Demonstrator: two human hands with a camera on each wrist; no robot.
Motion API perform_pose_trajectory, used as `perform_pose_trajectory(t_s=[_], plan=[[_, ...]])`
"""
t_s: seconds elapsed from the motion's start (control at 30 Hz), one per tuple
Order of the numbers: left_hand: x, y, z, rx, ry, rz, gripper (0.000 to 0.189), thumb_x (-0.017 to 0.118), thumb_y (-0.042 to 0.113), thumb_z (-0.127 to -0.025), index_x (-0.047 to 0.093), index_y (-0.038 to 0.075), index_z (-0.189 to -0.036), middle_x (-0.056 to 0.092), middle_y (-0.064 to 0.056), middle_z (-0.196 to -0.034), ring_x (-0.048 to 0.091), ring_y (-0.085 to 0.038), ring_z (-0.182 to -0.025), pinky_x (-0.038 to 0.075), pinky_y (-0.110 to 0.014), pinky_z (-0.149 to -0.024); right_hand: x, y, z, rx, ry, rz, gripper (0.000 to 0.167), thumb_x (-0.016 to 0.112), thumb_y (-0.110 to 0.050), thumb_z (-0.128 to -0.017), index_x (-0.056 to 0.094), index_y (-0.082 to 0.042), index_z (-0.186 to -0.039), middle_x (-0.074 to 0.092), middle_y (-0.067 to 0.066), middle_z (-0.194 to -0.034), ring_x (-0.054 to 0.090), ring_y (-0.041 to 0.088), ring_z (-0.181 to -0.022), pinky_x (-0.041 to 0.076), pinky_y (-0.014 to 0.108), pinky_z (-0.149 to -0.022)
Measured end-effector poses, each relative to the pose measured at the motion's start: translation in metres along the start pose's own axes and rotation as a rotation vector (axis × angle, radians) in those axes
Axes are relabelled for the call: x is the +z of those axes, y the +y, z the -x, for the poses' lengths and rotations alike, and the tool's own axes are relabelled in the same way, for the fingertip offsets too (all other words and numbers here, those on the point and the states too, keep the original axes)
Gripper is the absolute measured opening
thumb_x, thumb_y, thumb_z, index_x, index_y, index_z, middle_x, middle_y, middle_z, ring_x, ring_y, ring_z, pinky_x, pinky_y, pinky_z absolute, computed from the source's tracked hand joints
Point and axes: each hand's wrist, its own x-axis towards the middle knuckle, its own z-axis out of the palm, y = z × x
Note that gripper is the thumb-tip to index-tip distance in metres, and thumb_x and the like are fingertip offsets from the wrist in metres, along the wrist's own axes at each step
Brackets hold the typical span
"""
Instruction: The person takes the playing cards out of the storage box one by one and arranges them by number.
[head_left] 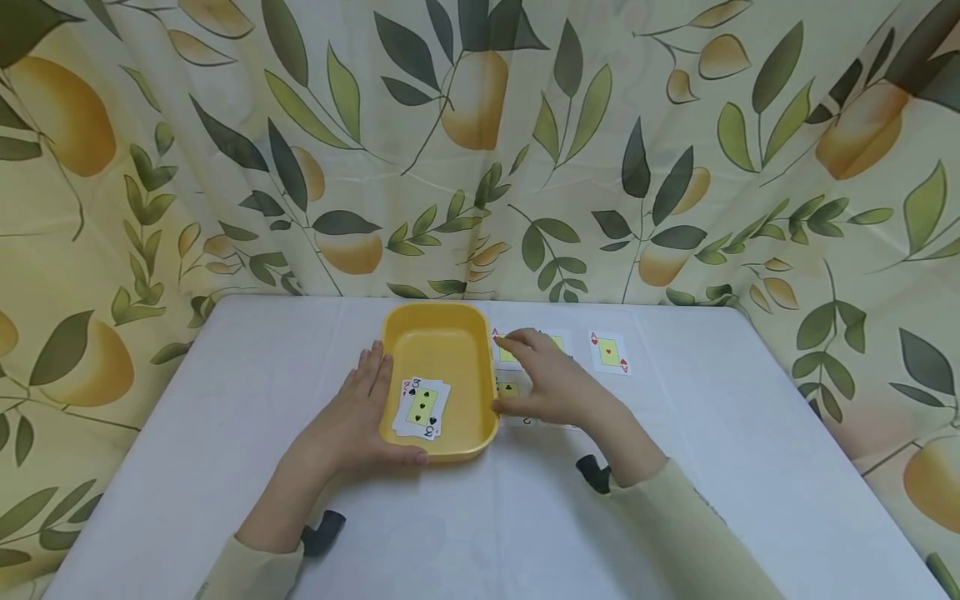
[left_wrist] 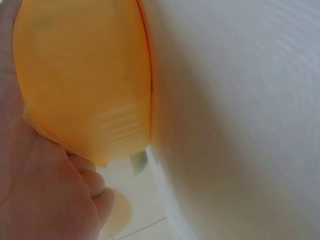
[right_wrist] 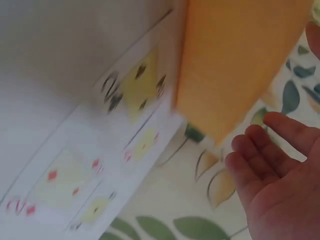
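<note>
A yellow plastic tray (head_left: 442, 321) sits on the table with a small stack of playing cards (head_left: 422, 408) in it, a black-suited card on top. My left hand (head_left: 351, 421) rests along the tray's left side, fingers stretched up the rim and thumb across its near edge. In the left wrist view, its palm lies against the tray wall (left_wrist: 85, 75). My right hand (head_left: 558, 379) is at the tray's right side, thumb and fingers spread. The right wrist view shows a gap between its fingers (right_wrist: 255, 160) and the tray. Several cards lie under or behind this hand.
An ace of hearts (head_left: 610, 352) lies face up right of my right hand. A white cloth covers the table (head_left: 480, 525). Behind its far edge hangs a curtain (head_left: 465, 192) with a fruit and leaf print.
</note>
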Motion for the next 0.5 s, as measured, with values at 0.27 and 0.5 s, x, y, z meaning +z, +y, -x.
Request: perform_pose_trajectory(t_s=[0.27,0.5], plan=[[-0.001,-0.001,0.001,0.017,-0.002,-0.007,0.148,0.073,0.084,-0.058,0.004,0.001,-0.159,-0.010,-0.012,-0.168,-0.006,-0.030,-0.155,0.013,-0.049,-0.125,0.028,-0.045,-0.020,-0.112,-0.046,0.033,0.088,0.081,-0.049,-0.077,0.047,-0.012,-0.149,0.046,0.003,-0.145,0.047,0.019,-0.129,0.045,0.036,-0.109],[-0.002,-0.002,0.001,0.024,0.001,0.000,0.146,0.074,0.082,-0.059,0.006,0.001,-0.159,-0.009,-0.012,-0.168,-0.005,-0.030,-0.155,0.014,-0.049,-0.125,0.052,-0.065,-0.035,-0.169,-0.104,0.077,0.089,0.081,-0.046,-0.077,0.046,-0.009,-0.149,0.048,0.005,-0.144,0.047,0.019,-0.127,0.047,0.034,-0.108]])
